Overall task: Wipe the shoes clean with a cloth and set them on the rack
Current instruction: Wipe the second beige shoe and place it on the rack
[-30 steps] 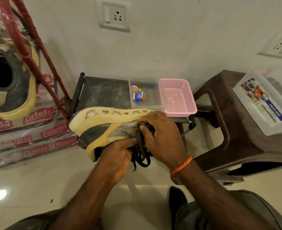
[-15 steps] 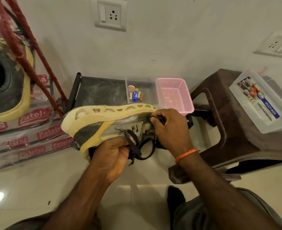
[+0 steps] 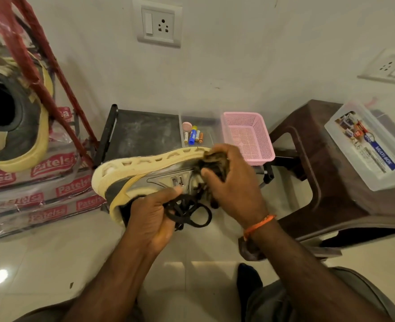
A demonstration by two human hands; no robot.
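The shoe (image 3: pixel 145 180) is held on its side above the floor, its cream sole turned toward the wall and its heel to the left. The left hand (image 3: pixel 152 217) has its grip curled around the collar of the shoe, with the black laces (image 3: pixel 187 212) hanging loose just beside it. The right hand (image 3: pixel 231 184) clutches a dark bunched cloth (image 3: pixel 215 162) and presses it against the shoe's toe end. A second shoe (image 3: pixel 13 119) sits on the red rack (image 3: pixel 29 63) at the left.

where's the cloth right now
In the head view, right of centre: the dark cloth is bunched in the right hand, pressed against the front end of the shoe, just before the pink basket.
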